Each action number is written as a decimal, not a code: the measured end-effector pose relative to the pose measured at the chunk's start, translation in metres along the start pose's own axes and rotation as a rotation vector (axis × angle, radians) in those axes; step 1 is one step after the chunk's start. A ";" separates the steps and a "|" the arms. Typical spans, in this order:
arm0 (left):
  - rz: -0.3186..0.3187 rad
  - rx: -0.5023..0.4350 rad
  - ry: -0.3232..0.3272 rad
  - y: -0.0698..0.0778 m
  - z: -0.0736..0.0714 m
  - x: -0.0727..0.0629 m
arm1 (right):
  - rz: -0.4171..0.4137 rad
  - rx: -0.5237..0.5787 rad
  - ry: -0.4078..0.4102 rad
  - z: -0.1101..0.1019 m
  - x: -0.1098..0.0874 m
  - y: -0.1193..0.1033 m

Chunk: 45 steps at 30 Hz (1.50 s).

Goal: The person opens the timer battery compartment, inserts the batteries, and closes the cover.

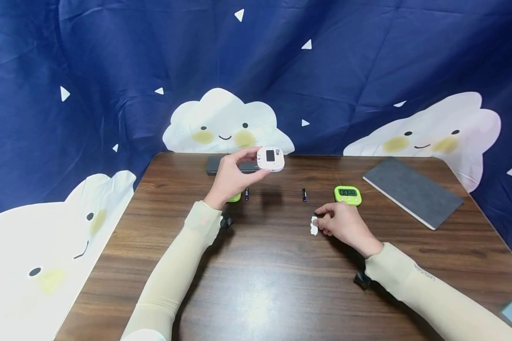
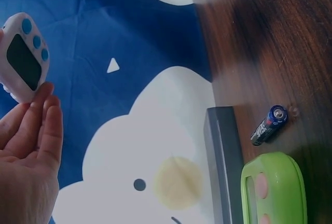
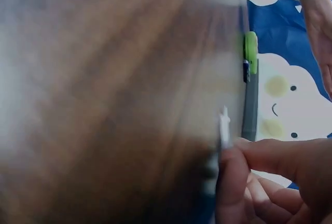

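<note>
Behind the brown wood-grain table (image 1: pixel 247 255) hangs a dark blue cloth (image 1: pixel 337 71) with white smiling clouds and small triangles. The far edge of the table meets this cloth, and the left and right edges run slanting toward the person. Along the far edge lies a long dark grey box (image 1: pixel 214 166); near the right edge, a flat grey rectangular board (image 1: pixel 413 192) lies at an angle. Between the two forearms, a wide stretch of wood gives room for moving, and beyond it two small dark blue cylindrical batteries lie well apart, a left one (image 1: pixel 247 193) and a right one (image 1: pixel 305 195).

Left hand (image 1: pixel 232 180) holds up a white rounded-square device (image 1: pixel 270 159) above the table, its edge pinched between thumb and fingers. In the left wrist view, the device shows a dark screen and three blue buttons. Below this hand sits a bright green timer with pink buttons (image 2: pixel 277 193), beside the left battery.

Right hand (image 1: pixel 343 222) pinches a small white uneven piece (image 1: pixel 314 226) between thumb and forefinger, the piece projecting past the fingertips; whether it touches the wood, I cannot tell. Just beyond this hand is another green timer (image 1: pixel 347 195).
</note>
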<state>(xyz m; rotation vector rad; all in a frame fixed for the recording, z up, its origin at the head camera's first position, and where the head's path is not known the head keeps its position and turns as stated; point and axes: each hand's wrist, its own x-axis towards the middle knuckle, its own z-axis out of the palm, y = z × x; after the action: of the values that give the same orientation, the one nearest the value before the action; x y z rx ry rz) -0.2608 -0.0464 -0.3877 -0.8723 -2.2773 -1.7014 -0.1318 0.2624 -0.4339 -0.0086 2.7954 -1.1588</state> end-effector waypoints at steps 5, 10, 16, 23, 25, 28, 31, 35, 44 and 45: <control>0.014 -0.006 0.011 0.000 -0.001 0.002 | -0.112 -0.059 0.106 -0.027 0.029 -0.002; 0.020 -0.026 0.010 -0.001 -0.001 0.003 | -0.206 -0.080 0.102 -0.048 0.068 0.000; 0.020 -0.029 0.007 0.001 -0.002 0.004 | -0.225 -0.137 -0.030 -0.039 0.087 0.006; 0.009 -0.020 0.011 0.001 -0.003 0.005 | -0.261 -0.220 -0.074 -0.024 0.091 0.010; 0.005 -0.023 0.012 0.001 -0.003 0.004 | -0.265 -0.250 -0.081 -0.023 0.092 0.011; 0.000 -0.019 0.011 0.002 -0.003 0.003 | -0.261 -0.283 -0.079 -0.020 0.092 0.012; 0.000 -0.016 0.013 0.003 -0.003 0.003 | -0.251 -0.299 -0.075 -0.019 0.092 0.012; 0.008 -0.017 0.014 0.003 -0.004 0.003 | -0.247 -0.307 -0.070 -0.018 0.093 0.012; 0.014 -0.049 0.006 -0.001 -0.005 0.002 | -0.234 -0.233 -0.065 -0.017 0.096 0.013; 0.013 -0.056 0.005 -0.001 -0.005 0.002 | -0.228 -0.202 -0.062 -0.018 0.096 0.012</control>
<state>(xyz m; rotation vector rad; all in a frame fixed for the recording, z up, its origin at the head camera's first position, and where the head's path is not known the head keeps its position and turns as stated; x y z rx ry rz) -0.2642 -0.0507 -0.3862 -0.8913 -2.2258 -1.7679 -0.2282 0.2782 -0.4397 -0.3826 2.9000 -0.8920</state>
